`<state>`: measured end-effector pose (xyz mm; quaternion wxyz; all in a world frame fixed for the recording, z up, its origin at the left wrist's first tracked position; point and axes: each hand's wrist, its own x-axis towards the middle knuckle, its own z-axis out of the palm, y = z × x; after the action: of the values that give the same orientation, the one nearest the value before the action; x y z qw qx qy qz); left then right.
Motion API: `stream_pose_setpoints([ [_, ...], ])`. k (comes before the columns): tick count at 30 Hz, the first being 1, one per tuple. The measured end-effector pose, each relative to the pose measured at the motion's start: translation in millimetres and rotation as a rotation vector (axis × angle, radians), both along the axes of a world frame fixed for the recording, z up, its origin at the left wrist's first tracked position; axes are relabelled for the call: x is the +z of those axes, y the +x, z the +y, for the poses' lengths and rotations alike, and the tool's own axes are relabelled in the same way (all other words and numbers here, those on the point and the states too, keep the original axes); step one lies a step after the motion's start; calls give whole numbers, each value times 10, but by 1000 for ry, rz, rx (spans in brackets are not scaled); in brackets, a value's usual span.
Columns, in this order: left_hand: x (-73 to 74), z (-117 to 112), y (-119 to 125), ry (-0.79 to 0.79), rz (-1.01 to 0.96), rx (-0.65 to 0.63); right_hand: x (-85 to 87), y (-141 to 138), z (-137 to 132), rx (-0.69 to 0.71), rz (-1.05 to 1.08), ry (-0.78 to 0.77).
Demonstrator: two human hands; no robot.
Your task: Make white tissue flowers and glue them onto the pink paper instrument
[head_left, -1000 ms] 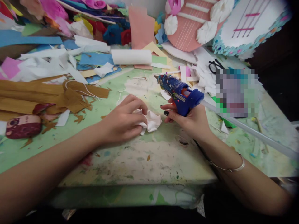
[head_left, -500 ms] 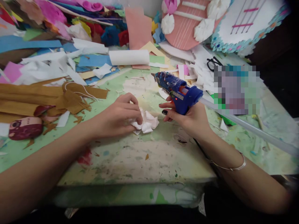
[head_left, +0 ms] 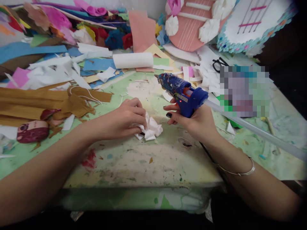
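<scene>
My left hand is closed on a crumpled white paper flower low over the middle of the table; the fingers cover the flower's left side. In my right hand is a blue hot glue gun, gripped by its handle, with its nozzle pointing up and left. A long clear glue stick runs out of its back toward the right edge. A small red light glows on the gun's side. The gun and the flower are apart.
A white paper roll lies behind my hands. Brown crepe paper and a maroon case are at left. Black-handled scissors rest at right, beside a blurred-out patch. Decorated guitar-like paper shapes stand at the back.
The flower has turned slightly in my left fingers, and its petals sit a little differently. My right hand and the glue gun have hardly moved. The view has shifted a little.
</scene>
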<state>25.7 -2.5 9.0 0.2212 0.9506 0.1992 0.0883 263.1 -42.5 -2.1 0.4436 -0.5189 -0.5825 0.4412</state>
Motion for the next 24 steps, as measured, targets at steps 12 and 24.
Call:
stream_pose_setpoints([
  [12,-6,-24,-32,82,-171,171,23,-7,1,-7,27,11],
  [24,-78,-19,-77,169,-347,120,21,4,-8,-10,15,10],
])
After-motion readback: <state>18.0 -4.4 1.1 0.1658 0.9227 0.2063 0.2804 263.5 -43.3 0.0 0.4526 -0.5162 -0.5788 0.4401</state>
